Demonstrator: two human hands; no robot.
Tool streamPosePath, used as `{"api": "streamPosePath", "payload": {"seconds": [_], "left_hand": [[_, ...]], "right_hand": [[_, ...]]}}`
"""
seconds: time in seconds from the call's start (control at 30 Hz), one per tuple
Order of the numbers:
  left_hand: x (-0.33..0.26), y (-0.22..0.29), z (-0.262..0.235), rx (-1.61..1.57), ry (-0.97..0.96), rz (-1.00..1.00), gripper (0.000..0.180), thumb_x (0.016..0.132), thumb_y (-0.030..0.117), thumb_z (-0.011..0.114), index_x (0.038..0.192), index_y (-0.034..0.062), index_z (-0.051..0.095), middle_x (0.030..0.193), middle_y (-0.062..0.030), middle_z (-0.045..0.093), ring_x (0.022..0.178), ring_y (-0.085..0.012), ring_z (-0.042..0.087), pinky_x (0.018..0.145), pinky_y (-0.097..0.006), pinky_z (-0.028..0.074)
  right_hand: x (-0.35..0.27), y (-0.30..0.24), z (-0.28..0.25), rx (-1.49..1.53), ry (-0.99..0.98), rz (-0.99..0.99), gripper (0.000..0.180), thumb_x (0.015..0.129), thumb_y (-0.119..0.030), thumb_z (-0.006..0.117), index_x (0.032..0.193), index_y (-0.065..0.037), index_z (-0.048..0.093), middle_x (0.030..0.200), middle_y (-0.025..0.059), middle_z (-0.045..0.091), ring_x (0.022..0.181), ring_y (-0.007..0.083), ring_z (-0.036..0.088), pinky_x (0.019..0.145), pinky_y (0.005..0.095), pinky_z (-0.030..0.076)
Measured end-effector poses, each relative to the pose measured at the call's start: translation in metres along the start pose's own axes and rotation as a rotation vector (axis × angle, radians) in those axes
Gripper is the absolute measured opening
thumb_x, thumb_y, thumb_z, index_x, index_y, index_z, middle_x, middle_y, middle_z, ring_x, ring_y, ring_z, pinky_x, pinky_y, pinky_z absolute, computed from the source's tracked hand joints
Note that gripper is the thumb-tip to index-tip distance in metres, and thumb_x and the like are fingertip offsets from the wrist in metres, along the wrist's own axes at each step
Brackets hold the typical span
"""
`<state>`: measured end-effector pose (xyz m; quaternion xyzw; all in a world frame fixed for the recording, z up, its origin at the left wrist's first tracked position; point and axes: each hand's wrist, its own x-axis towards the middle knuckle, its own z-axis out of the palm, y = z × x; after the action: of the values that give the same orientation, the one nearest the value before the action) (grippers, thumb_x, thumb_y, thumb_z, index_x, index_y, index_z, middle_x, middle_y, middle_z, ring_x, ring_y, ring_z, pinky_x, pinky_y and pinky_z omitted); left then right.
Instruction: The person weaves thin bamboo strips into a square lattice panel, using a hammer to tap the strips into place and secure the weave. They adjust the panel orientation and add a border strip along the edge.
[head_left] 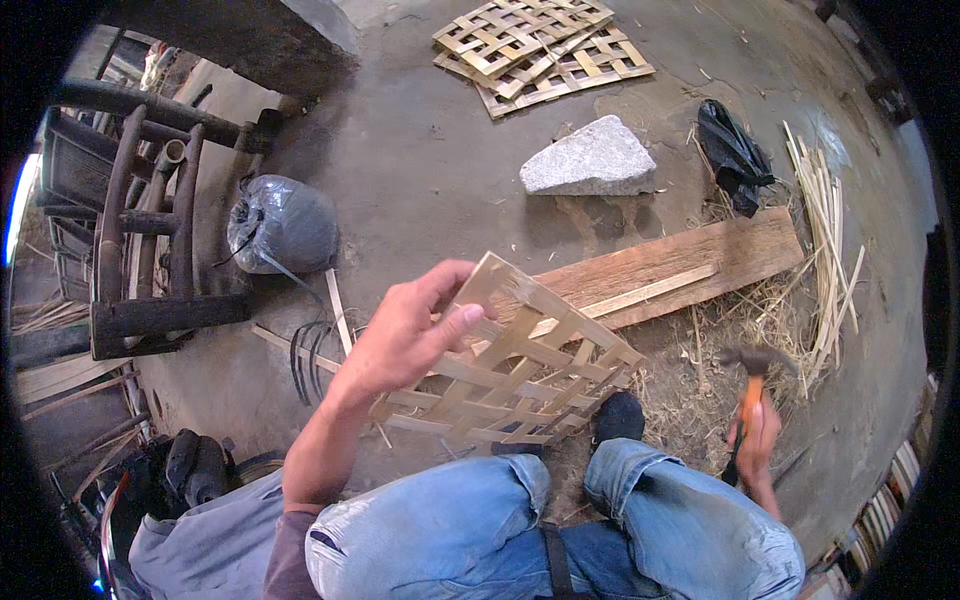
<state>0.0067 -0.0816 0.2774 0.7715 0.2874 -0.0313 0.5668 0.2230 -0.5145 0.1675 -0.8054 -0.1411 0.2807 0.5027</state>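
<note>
Gripped at its upper left corner, a square woven bamboo panel tilts up over my lap in my left hand. Its open lattice has flat strips round the border. Over to the right, my right hand is wrapped round a hammer with an orange and black handle and a dark metal head, held upright and apart from the panel. Beyond the panel lies a wooden plank with a narrow wooden strip on top; the panel hides part of both.
Several woven panels are stacked on the floor at the back. Nearer stand a pale stone block and a black plastic bag. Thin bamboo strips lie at right. At left are a tied plastic sack and a dark wooden chair.
</note>
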Motion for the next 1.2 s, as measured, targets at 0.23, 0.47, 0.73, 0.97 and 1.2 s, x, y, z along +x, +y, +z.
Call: {"api": "streamPosePath", "payload": {"seconds": [0.23, 0.47, 0.73, 0.97, 1.2], "left_hand": [[-0.035, 0.022, 0.029, 0.226, 0.155, 0.12, 0.033, 0.092, 0.017, 0.06, 0.122, 0.0036, 0.058, 0.098, -0.016, 0.07, 0.086, -0.0311, 0.069, 0.074, -0.039, 0.053], [-0.051, 0.031, 0.038, 0.316, 0.238, 0.143, 0.033, 0.09, 0.014, 0.065, 0.12, 0.0032, 0.059, 0.097, -0.0156, 0.07, 0.08, -0.03, 0.07, 0.07, -0.037, 0.054], [-0.051, 0.032, 0.041, 0.331, 0.241, 0.112, 0.032, 0.09, 0.012, 0.064, 0.119, 0.0029, 0.059, 0.095, -0.016, 0.069, 0.08, -0.031, 0.069, 0.071, -0.038, 0.054], [-0.048, 0.038, 0.046, 0.326, 0.235, 0.079, 0.031, 0.089, 0.012, 0.064, 0.119, 0.0021, 0.06, 0.096, -0.0179, 0.069, 0.081, -0.0297, 0.069, 0.072, -0.037, 0.053], [-0.044, 0.028, 0.046, 0.356, 0.271, 0.104, 0.03, 0.089, 0.011, 0.062, 0.118, 0.0028, 0.061, 0.098, -0.0141, 0.07, 0.089, -0.0272, 0.069, 0.078, -0.035, 0.052]], "right_hand": [[0.071, -0.172, 0.09, -0.182, -0.477, -0.533, 0.037, 0.099, -0.034, 0.055, 0.113, 0.0, 0.055, 0.07, 0.0094, 0.057, 0.055, 0.0196, 0.058, 0.051, 0.0316, 0.045], [0.067, -0.226, 0.108, -0.304, -0.572, -0.771, 0.033, 0.096, -0.024, 0.06, 0.116, 0.0, 0.054, 0.078, 0.0173, 0.063, 0.066, 0.0341, 0.066, 0.058, 0.0396, 0.051], [0.072, -0.231, 0.106, -0.4, -0.548, -0.991, 0.035, 0.092, -0.019, 0.064, 0.121, -0.002, 0.056, 0.086, 0.0153, 0.066, 0.069, 0.033, 0.066, 0.06, 0.0391, 0.053], [0.062, -0.24, 0.099, -0.502, -0.533, -0.902, 0.02, 0.091, -0.017, 0.064, 0.104, -0.005, 0.055, 0.086, 0.014, 0.065, 0.07, 0.0337, 0.066, 0.058, 0.0407, 0.053], [0.069, -0.176, 0.114, -0.353, -0.392, -1.018, 0.029, 0.087, -0.018, 0.068, 0.109, -0.001, 0.059, 0.087, 0.0147, 0.065, 0.07, 0.0314, 0.066, 0.059, 0.0387, 0.054]]}}
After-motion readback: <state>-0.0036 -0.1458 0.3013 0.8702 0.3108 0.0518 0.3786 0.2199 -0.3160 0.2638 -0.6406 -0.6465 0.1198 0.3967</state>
